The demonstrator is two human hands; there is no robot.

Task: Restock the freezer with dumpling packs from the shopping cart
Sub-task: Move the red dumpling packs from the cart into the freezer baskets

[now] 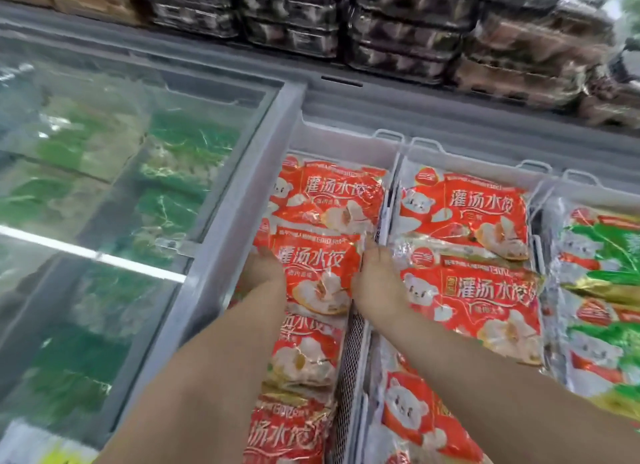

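Note:
A red dumpling pack (320,273) lies on a row of the same red packs in the left wire basket (349,356) of the open freezer (242,193). My left hand (260,273) holds its left edge and my right hand (375,283) holds its right edge, fingertips tucked down beside it and partly hidden. Further red packs (329,190) lie behind it and in front of it. The basket to the right holds more red packs (467,290).
A third basket at far right holds green dumpling packs (599,256). Left of the open bay, a sliding glass lid (104,173) covers green frozen packs. Stacked dark and brown egg cartons (398,31) stand on the shelf behind the freezer. No shopping cart is in view.

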